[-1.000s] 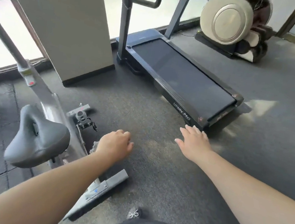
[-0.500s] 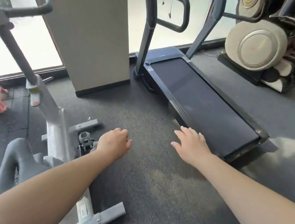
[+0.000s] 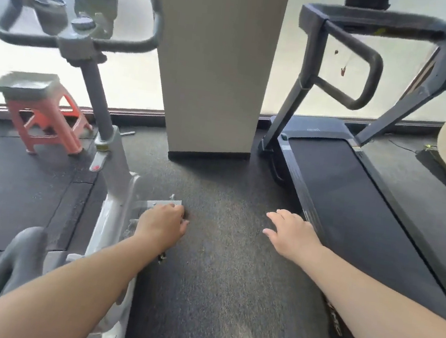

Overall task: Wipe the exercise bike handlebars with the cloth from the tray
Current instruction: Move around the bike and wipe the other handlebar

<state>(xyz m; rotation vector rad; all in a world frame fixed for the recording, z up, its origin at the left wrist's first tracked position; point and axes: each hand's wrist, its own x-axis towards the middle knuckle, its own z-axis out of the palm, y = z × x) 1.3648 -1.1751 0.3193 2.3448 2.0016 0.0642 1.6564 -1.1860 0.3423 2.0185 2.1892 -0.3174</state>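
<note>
Hands out and empty, I stand between the bike point(image 3: 109, 171) and a treadmill point(image 3: 354, 190) on the dark gym floor. My left hand point(image 3: 163, 224) hangs with its fingers loosely curled and holds nothing; my right hand point(image 3: 291, 234) is spread flat, fingers straight, also holding nothing. Neither touches any equipment that I can make out.

Ahead and to the left, the handlebars point(image 3: 74, 42) rise on their post, blurred but plainly unwiped and well out of reach. Beyond them, near the window, an orange stool point(image 3: 46, 122) carries a grey tray point(image 3: 27, 85). I cannot see the cloth itself; I judge that it lies inside the tray, hidden by the rim and the blur.

By my reading, the task stands at its first step: fetching the cloth. No wiping can begin with both hands bare. The next move calls for walking forward and left, past the saddle point(image 3: 17, 253) and frame, to the stool, then reaching one hand down into the tray to pinch the cloth. After that comes a short turn back toward the bars, which stand just beside the stool.
</note>
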